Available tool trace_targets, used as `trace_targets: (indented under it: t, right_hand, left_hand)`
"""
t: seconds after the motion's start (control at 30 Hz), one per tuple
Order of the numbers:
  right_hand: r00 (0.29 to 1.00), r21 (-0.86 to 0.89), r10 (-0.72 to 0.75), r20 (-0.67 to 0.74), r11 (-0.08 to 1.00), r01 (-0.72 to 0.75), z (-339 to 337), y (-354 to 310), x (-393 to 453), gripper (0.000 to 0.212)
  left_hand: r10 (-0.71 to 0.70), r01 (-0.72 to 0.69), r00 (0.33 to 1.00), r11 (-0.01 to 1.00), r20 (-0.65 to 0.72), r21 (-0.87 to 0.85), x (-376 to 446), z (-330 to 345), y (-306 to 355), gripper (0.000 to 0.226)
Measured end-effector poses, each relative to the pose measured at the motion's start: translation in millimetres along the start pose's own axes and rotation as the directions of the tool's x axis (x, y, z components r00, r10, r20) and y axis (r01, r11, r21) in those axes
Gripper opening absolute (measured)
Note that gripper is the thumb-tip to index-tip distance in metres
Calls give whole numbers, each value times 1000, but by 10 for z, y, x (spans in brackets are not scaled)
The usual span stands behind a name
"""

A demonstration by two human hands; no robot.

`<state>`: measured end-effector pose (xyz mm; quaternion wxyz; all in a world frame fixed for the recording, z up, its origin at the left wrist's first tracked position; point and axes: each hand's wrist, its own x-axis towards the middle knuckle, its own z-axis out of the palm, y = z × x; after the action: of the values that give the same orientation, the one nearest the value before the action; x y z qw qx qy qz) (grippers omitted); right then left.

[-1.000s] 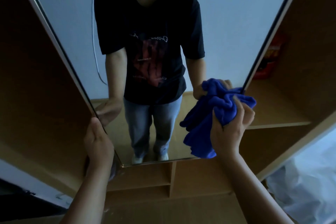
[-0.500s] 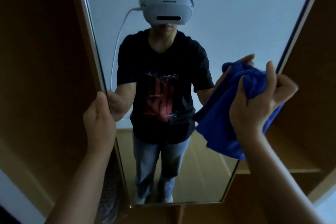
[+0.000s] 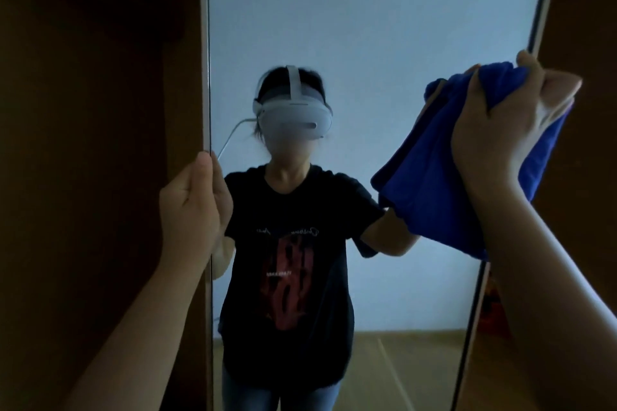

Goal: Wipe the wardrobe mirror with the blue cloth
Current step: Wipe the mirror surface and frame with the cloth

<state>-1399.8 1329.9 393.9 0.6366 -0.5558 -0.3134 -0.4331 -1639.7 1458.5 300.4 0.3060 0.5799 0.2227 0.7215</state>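
Here the right hand [image 3: 500, 130] clenches the bunched blue cloth [image 3: 434, 177], which hangs below the curled fingers [image 3: 531, 77] against the mirror [image 3: 367, 27] at its right edge. At left, the left hand [image 3: 190, 207] grips the mirror's left edge.

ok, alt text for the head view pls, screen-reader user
A person's right hand grips a bunched blue cloth against the right edge of a tall wardrobe mirror, while the left hand holds the mirror's left edge. The glass reflects the person in a white headset and dark T-shirt.
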Motion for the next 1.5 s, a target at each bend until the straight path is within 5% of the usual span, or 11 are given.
trace_targets:
  t: [0.9, 1.0, 1.17, 1.3, 1.4, 1.5]
  right_hand:
    - [990, -9, -72, -120, 997, 72, 344, -998, 1903, 37]
    - [986, 68, -26, -167, 997, 37, 382, -1113, 2054, 36]
    - [979, 127, 53, -198, 992, -28, 397, -1160, 2099, 42]
    - [999, 134, -29, 43, 991, 23, 292, -1102, 1966, 55]
    - [905, 255, -138, 402, 966, 35, 100, -1010, 1853, 64]
    - [835, 154, -200, 513, 978, 139, 8, -968, 1834, 83]
  left_hand:
    - [241, -243, 970, 941, -36, -237, 1554, 552, 1104, 34]
    - [112, -98, 994, 894, 7, -436, 1585, 560, 1097, 34]
    - [108, -98, 994, 937, 13, -336, 1543, 567, 1104, 32]
    - [120, -115, 993, 947, 0, -300, 1544, 563, 1105, 26]
    - [144, -136, 990, 949, 5, -285, 1532, 547, 1102, 29]
    - [146, -139, 989, 952, 7, -273, 1537, 540, 1090, 32]
